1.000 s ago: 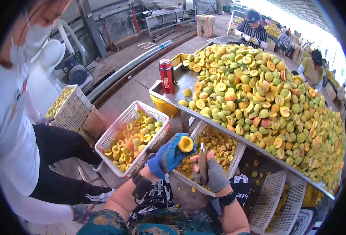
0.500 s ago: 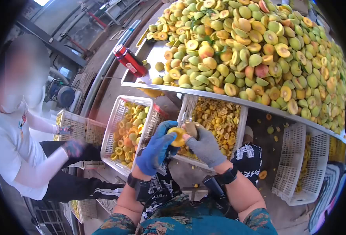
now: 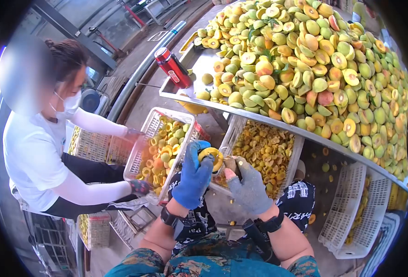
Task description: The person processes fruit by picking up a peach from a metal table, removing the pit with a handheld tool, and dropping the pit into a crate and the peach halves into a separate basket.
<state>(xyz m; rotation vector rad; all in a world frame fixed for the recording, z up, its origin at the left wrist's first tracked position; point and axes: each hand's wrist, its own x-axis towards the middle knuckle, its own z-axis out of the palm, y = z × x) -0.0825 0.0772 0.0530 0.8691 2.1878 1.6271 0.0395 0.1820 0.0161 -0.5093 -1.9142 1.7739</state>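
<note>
My left hand [image 3: 191, 177], in a blue glove, grips a yellow peach half [image 3: 217, 159] with a hollow in its cut side. In the grey glove, my right hand [image 3: 249, 184] is closed around a small pitting tool [image 3: 230, 163] with a stubby brown handle and a thin metal loop. The loop is close beside the fruit's right edge. Both hands are over the near edge of a white crate [image 3: 296, 159] of yellow peach scraps. To the left of my left hand stands another white crate [image 3: 154, 115] with halved peaches.
A metal table [image 3: 245, 112] carries a large heap of halved peaches [image 3: 300, 60] and a red thermos [image 3: 172, 68]. At left, a seated co-worker [image 3: 42, 161] has both hands at the peach crate. White crates [image 3: 347, 203] stand under the table at right.
The tool has come away from the peach half and shifted right with my right hand. The co-worker has leaned in, hands now at the crate. My view has shifted left.
</note>
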